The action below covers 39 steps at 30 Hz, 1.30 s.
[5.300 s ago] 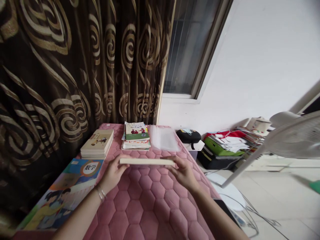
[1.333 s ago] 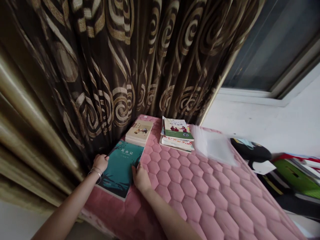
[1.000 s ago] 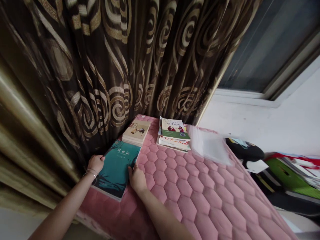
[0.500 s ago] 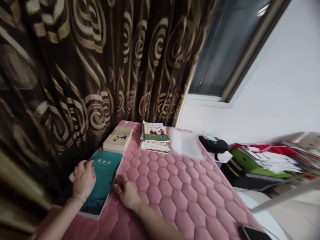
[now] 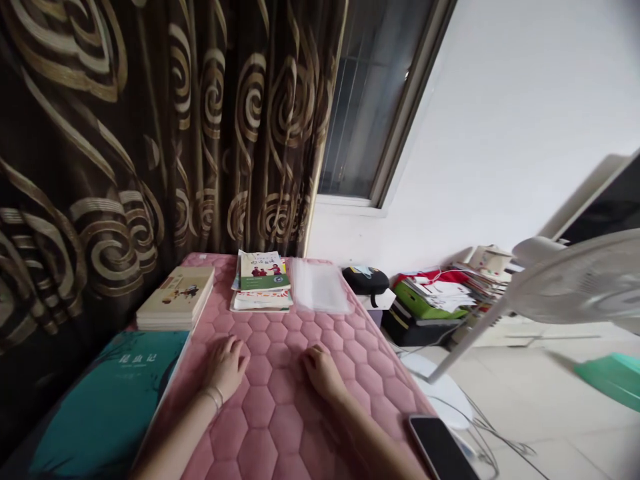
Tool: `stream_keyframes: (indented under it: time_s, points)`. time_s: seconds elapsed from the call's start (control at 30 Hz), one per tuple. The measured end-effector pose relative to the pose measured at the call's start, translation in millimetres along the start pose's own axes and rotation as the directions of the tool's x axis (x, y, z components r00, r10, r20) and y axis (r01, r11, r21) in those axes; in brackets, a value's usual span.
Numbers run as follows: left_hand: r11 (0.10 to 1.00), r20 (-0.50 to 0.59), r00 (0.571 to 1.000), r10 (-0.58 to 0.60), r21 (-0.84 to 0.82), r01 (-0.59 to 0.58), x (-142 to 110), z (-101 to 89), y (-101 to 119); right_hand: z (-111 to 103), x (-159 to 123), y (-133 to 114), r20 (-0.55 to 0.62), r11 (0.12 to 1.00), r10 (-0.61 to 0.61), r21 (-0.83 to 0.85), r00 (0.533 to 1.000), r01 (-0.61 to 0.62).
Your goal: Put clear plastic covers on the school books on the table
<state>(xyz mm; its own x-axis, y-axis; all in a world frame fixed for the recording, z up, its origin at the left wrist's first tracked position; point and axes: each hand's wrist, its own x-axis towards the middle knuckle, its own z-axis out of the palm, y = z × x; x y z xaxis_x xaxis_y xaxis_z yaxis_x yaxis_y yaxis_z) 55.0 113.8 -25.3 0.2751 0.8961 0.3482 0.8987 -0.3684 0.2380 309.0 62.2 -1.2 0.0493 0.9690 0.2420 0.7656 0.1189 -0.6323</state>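
Observation:
My left hand (image 5: 226,365) lies flat on the pink quilted surface (image 5: 280,420), fingers spread, holding nothing. My right hand (image 5: 323,370) rests palm down a little to its right, also open. A teal book (image 5: 107,400) lies at the left edge, just left of my left hand and apart from it. Further back sit a stack of beige books (image 5: 176,298), a pile of books with a green cover on top (image 5: 261,280), and a clear plastic sleeve (image 5: 319,285).
A dark curtain with gold swirls (image 5: 125,147) hangs behind the surface. A black phone (image 5: 440,447) lies at the near right corner. On the floor to the right stand a white fan (image 5: 565,287), a black pouch (image 5: 365,280) and piled papers and folders (image 5: 440,300).
Both hands have let go of the teal book and moved right onto the quilted surface. The view has swung right, bringing the fan and phone into sight.

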Motion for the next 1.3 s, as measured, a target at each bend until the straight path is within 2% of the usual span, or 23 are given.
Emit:
stream_keyframes:
  time_s: [0.13, 0.23, 0.3, 0.4, 0.53, 0.67, 0.77, 0.87, 1.0, 1.1, 1.2, 1.3]
  points:
    - [1.0, -0.009, 1.0, -0.013, 0.014, 0.013, -1, 3.5, -5, -7, 30, -7, -0.004, 0.99, -0.052, -0.129, 0.999, 0.051]
    - [0.999, -0.015, 0.999, -0.031, -0.033, 0.03, -2, 2.9, -6, -8, 69, -21, 0.005, 0.954, -0.112, -0.279, 0.994, 0.109]
    - [0.997, -0.004, 0.999, -0.042, -0.07, 0.042, -2, 2.0, -6, -7, 97, -27, -0.002, 0.943, -0.114, -0.314, 0.993, 0.108]
    - [0.992, 0.008, 0.998, -0.064, -0.109, 0.064, -2, 1.1, -7, -6, 132, -24, -0.042, 0.937, -0.05, -0.349, 0.998, 0.032]
    - [0.987, -0.001, 0.997, -0.083, -0.137, 0.082, -3, 1.8, -7, -12, 155, 5, -0.115, 0.895, 0.145, -0.408, 0.983, -0.18]
    - [0.986, 0.017, 0.995, -0.095, -0.137, 0.097, -3, 1.6, -6, -21, 157, 40, -0.109, 0.825, 0.291, -0.474, 0.95, -0.307]
    - [0.987, 0.03, 0.995, -0.096, -0.13, 0.099, -3, 0.8, -6, -25, 151, 58, -0.066, 0.791, 0.334, -0.523, 0.94, -0.317]
    - [0.986, 0.026, 0.995, -0.099, -0.133, 0.102, -3, 1.1, -6, -27, 145, 67, -0.019, 0.788, 0.295, -0.561, 0.955, -0.254]
    - [0.985, 0.017, 0.995, -0.099, -0.139, 0.1, -3, 2.5, -7, -35, 137, 72, 0.029, 0.79, 0.183, -0.599, 0.983, -0.129]
    - [0.986, 0.017, 0.995, -0.097, -0.134, 0.098, -3, 3.2, -8, -45, 131, 74, 0.028, 0.783, 0.107, -0.618, 0.994, -0.067]
    - [0.987, 0.003, 0.996, -0.09, -0.13, 0.09, -4, 3.5, -9, -55, 126, 75, -0.023, 0.776, 0.073, -0.627, 0.997, -0.071]
    - [0.989, -0.005, 0.997, -0.083, -0.125, 0.082, -3, 2.6, -8, -66, 121, 78, -0.11, 0.777, 0.081, -0.616, 0.991, -0.131]
